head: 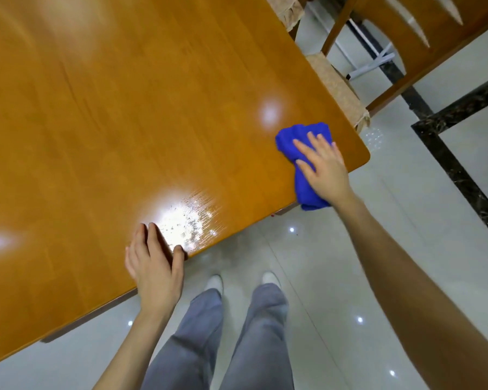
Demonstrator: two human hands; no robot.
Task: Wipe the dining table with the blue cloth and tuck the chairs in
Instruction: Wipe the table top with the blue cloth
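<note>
The glossy orange wooden dining table (110, 122) fills the left and upper part of the view. Near its right corner lies the bunched blue cloth (292, 139), partly hanging over the near edge. My right hand (323, 167) presses flat on the cloth with straight, spread fingers. My left hand (152, 263) rests on the table's near edge, fingers on top and thumb at the rim. A wooden chair (423, 46) with a beige seat cushion (338, 88) stands at the table's right side, its seat partly under the tabletop.
A second cushioned seat (286, 9) shows at the top along the same side. The floor is pale glossy tile (350, 277) with a dark marble border (448, 164). My legs and white shoes stand just in front of the table edge.
</note>
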